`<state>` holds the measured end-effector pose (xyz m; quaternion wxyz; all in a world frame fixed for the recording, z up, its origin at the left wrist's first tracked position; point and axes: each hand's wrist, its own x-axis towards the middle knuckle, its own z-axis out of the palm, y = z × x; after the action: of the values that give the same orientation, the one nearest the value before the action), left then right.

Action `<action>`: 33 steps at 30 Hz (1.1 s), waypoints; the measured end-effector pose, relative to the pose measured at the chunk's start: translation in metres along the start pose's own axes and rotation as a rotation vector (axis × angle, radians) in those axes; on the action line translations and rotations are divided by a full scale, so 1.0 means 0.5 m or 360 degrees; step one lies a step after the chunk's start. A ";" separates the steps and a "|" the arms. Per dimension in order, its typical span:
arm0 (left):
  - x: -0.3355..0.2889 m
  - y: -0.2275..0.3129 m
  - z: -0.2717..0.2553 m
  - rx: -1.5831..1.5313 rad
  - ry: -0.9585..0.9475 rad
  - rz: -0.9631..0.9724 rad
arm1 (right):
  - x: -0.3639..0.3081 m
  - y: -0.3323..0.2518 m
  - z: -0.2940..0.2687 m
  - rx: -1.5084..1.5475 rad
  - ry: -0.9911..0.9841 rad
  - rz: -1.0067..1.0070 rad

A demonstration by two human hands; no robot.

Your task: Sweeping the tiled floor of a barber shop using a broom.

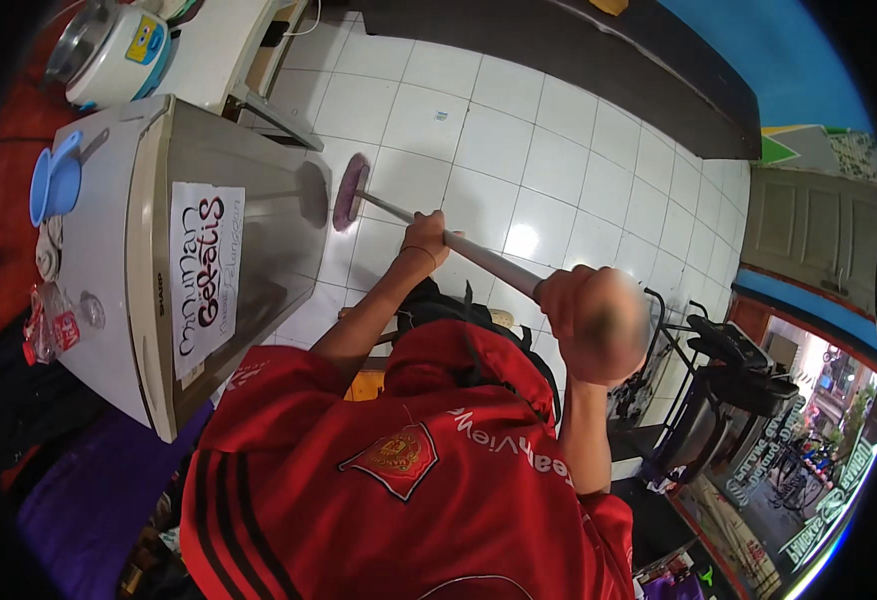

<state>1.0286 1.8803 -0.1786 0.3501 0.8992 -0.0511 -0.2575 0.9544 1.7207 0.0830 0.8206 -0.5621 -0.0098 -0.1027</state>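
Mop [351, 192]: purple head on white tiled floor [549, 160] beside silver fridge [229, 250]; long handle runs diagonally back. Left hand [429, 240] fist-closed mid-handle, nearer the head; right hand [594, 325] clenches upper end.

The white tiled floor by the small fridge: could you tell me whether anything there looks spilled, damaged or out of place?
Nothing stands out. The white tiled floor shows no puddle or breakage. The purple mop head rests on it beside the fridge, its handle held by the left hand and right hand.
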 end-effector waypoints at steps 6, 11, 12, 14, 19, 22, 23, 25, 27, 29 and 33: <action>-0.027 0.110 0.081 -0.0196 0.0123 0.0516 | -0.016 -0.113 0.003 0.0012 0.0090 -0.0133; -0.067 0.225 0.213 -0.0627 -0.0107 0.0494 | -0.028 -0.162 0.039 -0.0711 -0.0072 -0.0170; -0.065 0.236 0.243 -0.0763 -0.0152 0.0481 | -0.027 -0.153 0.049 -0.0858 -0.0134 -0.0180; -0.050 0.232 0.285 -0.0935 -0.0499 0.0479 | -0.023 -0.105 0.072 -0.1414 -0.0151 -0.0088; -0.090 0.292 0.286 -0.0866 -0.0269 0.1275 | -0.057 -0.110 0.087 -0.1781 -0.0094 -0.0146; -0.178 0.380 0.199 -0.1191 -0.0461 0.1731 | -0.141 -0.279 0.059 -0.2098 -0.0258 -0.0591; -0.202 0.397 0.161 -0.1047 -0.0633 0.1767 | -0.165 -0.322 0.042 -0.2029 -0.0345 -0.0546; -0.227 0.406 0.094 -0.0875 -0.0747 0.1789 | -0.192 -0.370 -0.002 -0.1368 -0.0280 -0.0711; -0.228 0.382 0.048 -0.0854 -0.0767 0.1667 | -0.197 -0.410 -0.018 -0.0695 -0.0221 -0.0865; -0.209 0.337 0.020 -0.0719 -0.0621 0.1528 | -0.178 -0.394 -0.027 -0.0433 -0.0286 -0.0746; -0.157 0.190 -0.010 -0.0402 -0.0329 0.1139 | -0.131 -0.259 -0.049 0.0181 0.0023 -0.0276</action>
<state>0.9718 1.8333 -0.0797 0.5186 0.7437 -0.3644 -0.2127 0.8648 1.6635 0.1844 0.8393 -0.5109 -0.0583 -0.1767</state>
